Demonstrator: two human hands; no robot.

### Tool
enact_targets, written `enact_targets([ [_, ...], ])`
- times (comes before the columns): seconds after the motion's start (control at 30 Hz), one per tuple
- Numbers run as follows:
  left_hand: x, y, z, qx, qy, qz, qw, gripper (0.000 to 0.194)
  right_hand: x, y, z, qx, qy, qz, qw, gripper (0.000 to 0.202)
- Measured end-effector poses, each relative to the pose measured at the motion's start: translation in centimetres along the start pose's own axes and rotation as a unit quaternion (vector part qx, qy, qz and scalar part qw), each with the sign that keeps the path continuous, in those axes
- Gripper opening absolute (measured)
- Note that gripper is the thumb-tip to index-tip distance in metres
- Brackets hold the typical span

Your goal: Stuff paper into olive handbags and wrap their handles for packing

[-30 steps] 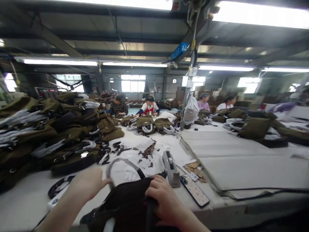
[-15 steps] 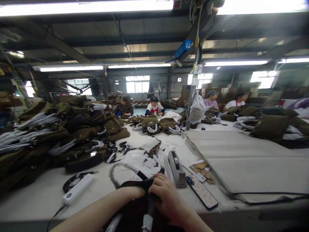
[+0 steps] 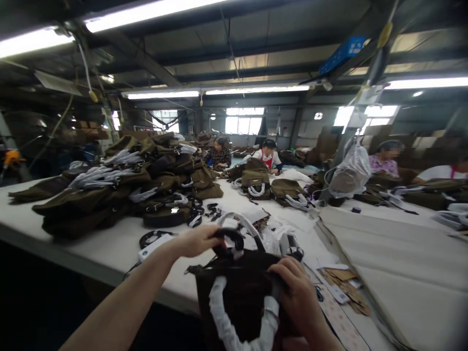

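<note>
A dark handbag (image 3: 243,297) stands upright at the table's near edge, close to me. One handle (image 3: 219,307), wrapped in white, hangs down its front, and another wrapped handle (image 3: 243,220) rises behind the opening. My left hand (image 3: 201,240) is closed around a looped black strap (image 3: 234,236) just above the bag's top. My right hand (image 3: 295,287) grips the bag's upper right corner, fingers over the edge. The inside of the bag is hidden.
On the left lies a large pile of olive bags (image 3: 109,195). A white power bank (image 3: 153,247), a phone (image 3: 343,317), brown paper tags (image 3: 349,290) and a tape dispenser (image 3: 288,242) surround the bag. Co-workers sit across the table. A post carries a plastic bag (image 3: 349,168).
The view has turned left. My left hand has come out of the bag's opening with the black strap. The bag now stands more upright, with my right hand at its right corner.
</note>
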State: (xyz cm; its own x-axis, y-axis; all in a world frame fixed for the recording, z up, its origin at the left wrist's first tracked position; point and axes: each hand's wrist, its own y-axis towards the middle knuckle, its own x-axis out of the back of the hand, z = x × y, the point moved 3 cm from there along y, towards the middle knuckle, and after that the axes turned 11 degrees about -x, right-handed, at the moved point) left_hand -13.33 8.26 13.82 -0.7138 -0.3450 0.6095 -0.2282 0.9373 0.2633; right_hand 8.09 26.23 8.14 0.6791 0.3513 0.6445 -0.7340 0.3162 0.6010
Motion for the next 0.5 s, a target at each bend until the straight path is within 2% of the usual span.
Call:
enact_targets([
  [0.03, 1.6, -0.6, 0.7, 0.0, -0.071, -0.12, 0.99, 0.026, 0.0, 0.2, -0.4, 0.0, -0.004, -0.028, 1.0, 0.014],
  [0.07, 2.8, -1.2, 1.7, 0.012, -0.137, -0.239, 0.961, 0.031, -0.2, 0.4, -0.7, -0.001, -0.008, -0.056, 0.998, 0.013],
  [0.1, 3.6, -2.0, 3.1, 0.035, -0.188, -0.343, 0.919, 0.034, -0.4, 0.5, -0.9, -0.004, -0.008, -0.082, 0.997, 0.012],
  [0.13, 4.0, -2.8, 4.8, 0.065, -0.223, -0.423, 0.876, 0.034, -0.8, 0.5, -1.1, -0.006, -0.006, -0.102, 0.995, 0.011],
  [0.17, 4.0, -3.6, 6.5, 0.098, -0.244, -0.477, 0.839, 0.033, -1.3, 0.5, -1.1, -0.009, 0.0, -0.113, 0.994, 0.01],
  [0.2, 3.7, -4.2, 8.3, 0.132, -0.253, -0.507, 0.813, 0.03, -2.0, 0.6, -1.2, -0.011, 0.006, -0.109, 0.994, 0.008],
  [0.27, 2.7, -5.4, 11.5, 0.198, -0.242, -0.518, 0.796, 0.027, -3.6, 0.6, -1.2, -0.012, 0.015, -0.062, 0.998, 0.007],
  [0.37, 0.6, -7.0, 14.9, 0.291, -0.206, -0.463, 0.812, 0.032, -5.8, 0.6, -1.5, -0.004, 0.006, 0.017, 1.0, 0.012],
  [0.43, -0.5, -7.8, 16.0, 0.34, -0.169, -0.403, 0.833, 0.037, -6.4, 0.7, -1.8, -0.006, 0.0, 0.033, 0.999, 0.017],
  [0.5, -0.6, -8.2, 16.3, 0.367, -0.103, -0.353, 0.855, 0.038, -6.4, 0.8, -1.9, -0.012, 0.002, 0.038, 0.999, 0.019],
])
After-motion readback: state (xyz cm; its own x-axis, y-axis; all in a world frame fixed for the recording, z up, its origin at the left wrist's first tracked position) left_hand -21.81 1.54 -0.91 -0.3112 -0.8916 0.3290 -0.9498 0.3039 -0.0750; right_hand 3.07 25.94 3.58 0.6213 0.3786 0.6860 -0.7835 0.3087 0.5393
